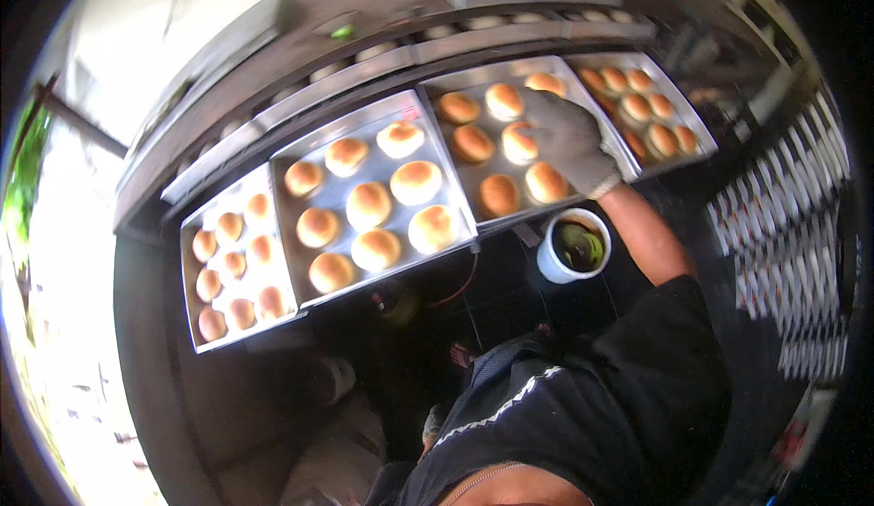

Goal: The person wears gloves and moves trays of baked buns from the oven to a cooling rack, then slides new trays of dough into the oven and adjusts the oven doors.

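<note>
- One black shirt [592, 388], with a white strip of print, covers your chest and right upper arm, and a thin chain [487, 475] lies at your neck.
- Your left hand [433, 421] seems to show as a small grey-gloved patch at the shirt's left edge, mostly hidden; you cannot tell from this whether it is wide, narrow or holding something.
- Below you, a foot [460, 354] shows on the dark tiled floor [510, 298].
- Just beyond your shirt stands a pale bucket [557, 265] with something dark and a green patch inside, near your right forearm [645, 233].
- Your right hand [569, 142], in a grey-brown glove, reaches over the second tray from the right [464, 81]; its fingers are blurred, so their spread and any hold cannot be told.
- Seven browned buns [498, 195] show in that tray, the one at its middle partly covered by your glove.
- Nine larger buns fill the next tray to the left [369, 125], and nine smaller ones the leftmost tray [280, 275].
- More small buns sit in the rightmost tray [605, 59], near white slats [774, 205].
- Behind the trays, pale rounds [374, 51] line a metal ledge [455, 49].
</note>
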`<state>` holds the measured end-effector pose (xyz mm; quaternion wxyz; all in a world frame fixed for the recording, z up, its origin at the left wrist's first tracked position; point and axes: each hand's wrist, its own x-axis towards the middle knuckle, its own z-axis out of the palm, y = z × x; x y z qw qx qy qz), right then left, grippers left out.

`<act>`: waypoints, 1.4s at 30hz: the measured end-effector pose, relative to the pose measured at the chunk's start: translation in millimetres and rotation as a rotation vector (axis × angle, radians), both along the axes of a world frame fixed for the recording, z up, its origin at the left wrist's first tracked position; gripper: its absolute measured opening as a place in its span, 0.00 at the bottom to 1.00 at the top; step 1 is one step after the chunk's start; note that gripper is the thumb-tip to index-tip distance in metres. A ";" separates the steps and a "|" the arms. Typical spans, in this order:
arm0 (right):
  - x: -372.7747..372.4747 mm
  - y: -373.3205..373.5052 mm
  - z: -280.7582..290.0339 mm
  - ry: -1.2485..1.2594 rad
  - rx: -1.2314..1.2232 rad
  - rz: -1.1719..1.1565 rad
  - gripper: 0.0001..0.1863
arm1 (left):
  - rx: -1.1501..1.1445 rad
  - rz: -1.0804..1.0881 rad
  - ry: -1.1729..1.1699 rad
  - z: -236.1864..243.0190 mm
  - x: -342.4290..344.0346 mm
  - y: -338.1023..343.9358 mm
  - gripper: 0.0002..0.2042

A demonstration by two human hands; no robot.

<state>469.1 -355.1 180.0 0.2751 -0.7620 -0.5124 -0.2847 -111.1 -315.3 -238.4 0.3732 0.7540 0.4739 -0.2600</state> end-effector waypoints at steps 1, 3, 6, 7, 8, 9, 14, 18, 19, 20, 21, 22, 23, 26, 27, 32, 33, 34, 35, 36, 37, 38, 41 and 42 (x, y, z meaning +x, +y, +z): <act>22.6 -48.6 -18.7 0.332 0.054 -0.112 0.26 | -0.005 0.010 0.003 -1.2 11.7 3.3 0.21; 72.7 -152.6 -51.6 0.270 0.192 -0.507 0.28 | 0.012 -0.095 -0.020 1.9 53.9 16.3 0.22; 85.8 -238.6 -54.2 0.632 0.276 -0.982 0.33 | 0.183 -0.659 -0.241 39.6 169.8 40.0 0.22; 95.0 -265.0 -63.7 0.922 0.485 -0.862 0.35 | 0.426 -0.813 -0.704 36.4 212.4 43.3 0.18; 105.5 -281.8 -79.1 1.208 0.691 -0.686 0.38 | 0.255 -0.634 -0.942 43.7 257.0 33.7 0.15; 117.8 -294.6 -99.7 1.478 0.891 -0.476 0.40 | 0.072 -0.480 -1.183 50.7 301.0 21.9 0.12; 181.0 -308.1 -182.3 0.768 0.113 -0.341 0.40 | -0.177 -0.115 -1.236 183.0 482.2 -52.4 0.08; 174.9 -313.5 -197.7 0.614 0.059 -0.484 0.21 | 0.698 -0.445 -0.806 270.3 509.1 -76.5 0.11; 164.6 -319.9 -201.2 0.673 0.135 -0.506 0.17 | 0.749 -0.442 -0.883 245.8 509.9 -62.9 0.12; 153.9 -328.8 -214.4 0.738 0.220 -0.540 0.15 | 0.795 -0.456 -0.961 229.8 510.5 -53.8 0.13; 137.2 -345.0 -225.3 0.846 0.351 -0.541 0.15 | 1.147 -0.896 -0.990 222.9 512.3 -53.1 0.15; 107.6 -361.1 -233.1 1.021 0.548 -0.479 0.15 | 1.022 -0.825 -0.974 210.7 508.7 -52.5 0.16; 71.9 -377.2 -234.9 1.209 0.776 -0.400 0.15 | 0.896 -0.756 -0.952 197.2 501.3 -52.8 0.16; -63.7 -441.6 -215.7 1.582 1.330 -0.268 0.15 | 0.673 -0.504 -0.853 188.2 458.2 -83.6 0.23; -105.5 -464.4 -223.5 1.574 1.370 -0.299 0.15 | 0.794 -0.600 -0.920 172.0 444.8 -85.3 0.25; -241.4 -602.2 -336.0 1.075 0.949 -0.813 0.14 | 0.836 -0.889 -0.789 204.7 401.0 -221.1 0.24; -258.6 -620.2 -338.9 1.057 0.903 -0.877 0.14 | 0.942 -1.002 -0.778 206.0 393.5 -222.1 0.21; -268.9 -646.9 -352.8 1.095 0.917 -0.927 0.14 | 0.949 -1.033 -0.790 201.8 391.5 -229.2 0.18; -282.2 -671.9 -360.6 1.090 0.841 -1.039 0.14 | 0.948 -1.093 -0.816 196.4 396.8 -244.0 0.16; -291.8 -692.8 -364.6 1.097 0.744 -1.142 0.14 | 0.858 -1.035 -0.830 188.2 396.6 -264.9 0.14; -298.4 -717.2 -352.4 1.068 0.514 -1.271 0.14 | 0.739 -0.971 -0.865 182.0 399.6 -289.2 0.13; -298.3 -742.8 -350.4 1.033 0.264 -1.370 0.15 | 0.628 -0.897 -0.898 174.9 401.1 -312.7 0.13; -243.1 -803.1 -408.0 1.283 0.809 -1.384 0.17 | 0.312 -0.745 -1.021 158.8 484.8 -376.5 0.14; -228.6 -821.1 -433.0 1.306 0.685 -1.438 0.16 | 0.347 -0.741 -0.961 153.6 499.8 -387.5 0.14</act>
